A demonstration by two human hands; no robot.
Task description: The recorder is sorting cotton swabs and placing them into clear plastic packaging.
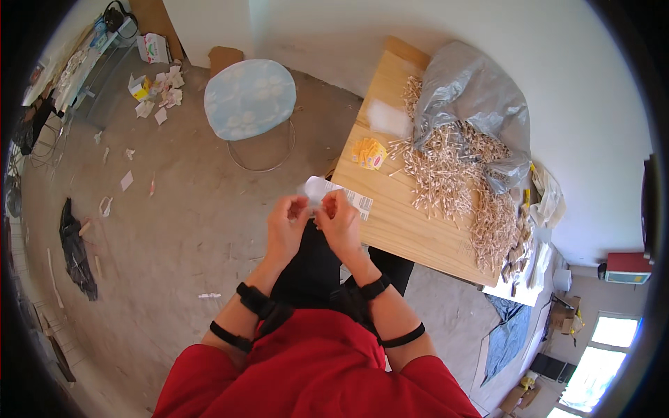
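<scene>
Before my chest, hidden: small white packet [315,189] half covered by fingers, hard to see.
Left grip [287,221]: I pinch packet.
Right grip [340,217]: pinches it too.

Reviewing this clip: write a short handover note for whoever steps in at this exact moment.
Left hand and right hand: both pinch a small clear plastic packet, held up just off the wooden table's near edge.
Things: heap of pale wooden sticks spilling from a grey plastic bag on the table; small yellow packet beside a white label sheet.
Done: cannot tell if the packet holds anything.
Left: most sticks lie loose.
</scene>
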